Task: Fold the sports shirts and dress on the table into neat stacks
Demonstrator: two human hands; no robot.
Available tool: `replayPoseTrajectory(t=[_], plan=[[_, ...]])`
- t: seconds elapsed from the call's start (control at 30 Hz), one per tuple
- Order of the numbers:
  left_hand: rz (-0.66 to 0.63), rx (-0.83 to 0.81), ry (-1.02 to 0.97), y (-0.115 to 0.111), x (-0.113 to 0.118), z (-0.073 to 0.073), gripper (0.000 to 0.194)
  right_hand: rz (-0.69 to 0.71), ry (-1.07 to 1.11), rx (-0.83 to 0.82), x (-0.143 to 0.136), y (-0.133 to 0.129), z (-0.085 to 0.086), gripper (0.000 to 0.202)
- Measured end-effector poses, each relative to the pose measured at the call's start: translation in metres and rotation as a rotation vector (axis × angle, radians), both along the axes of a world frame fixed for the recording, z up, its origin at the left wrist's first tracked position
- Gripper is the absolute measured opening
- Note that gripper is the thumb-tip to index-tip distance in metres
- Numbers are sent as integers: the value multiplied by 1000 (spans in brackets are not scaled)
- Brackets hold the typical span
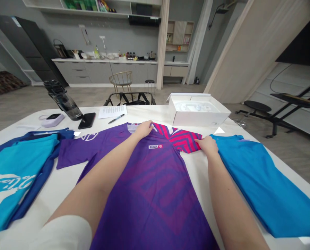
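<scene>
A purple T-shirt (pixel 155 184) with a pink-striped sleeve and a small chest logo lies spread flat on the white table, its collar away from me. My left hand (pixel 144 129) is closed on the shirt near the collar and right shoulder. At the outer end of the pink sleeve, my right hand (pixel 208 144) pinches the hem. Right of that hand lies a folded blue T-shirt (pixel 266 184), close to it. On the left, a turquoise shirt (pixel 22 166) with white print rests over dark blue clothing (pixel 44 177), near the purple sleeve.
Toward the back of the table (pixel 147 111) stand an open white box (pixel 199 118), a paper sheet (pixel 109 111), a pen (pixel 116 118), a black phone (pixel 87 121), a dark bottle (pixel 66 102) and a lilac device (pixel 52 120). A black-framed chair (pixel 130 99) is behind the far edge.
</scene>
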State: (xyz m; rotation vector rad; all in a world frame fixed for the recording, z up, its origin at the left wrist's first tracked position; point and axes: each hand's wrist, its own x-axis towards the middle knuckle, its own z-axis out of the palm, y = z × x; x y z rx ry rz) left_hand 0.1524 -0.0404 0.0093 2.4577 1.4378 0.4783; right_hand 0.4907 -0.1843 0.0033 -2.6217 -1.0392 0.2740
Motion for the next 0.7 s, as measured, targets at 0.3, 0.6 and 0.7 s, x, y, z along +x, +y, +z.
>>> replayPoseTrajectory(t=[0.3,0.6,0.7], plan=[[49,-137,130,45,54,-13,28,80,134,73,11,3,-9,21],[71,-142,164,42,55,-15,31,4,655,345,-9,4,5,61],[72,-145,155,41,55,-15,31,81,856,203,-16,-1,15,30]])
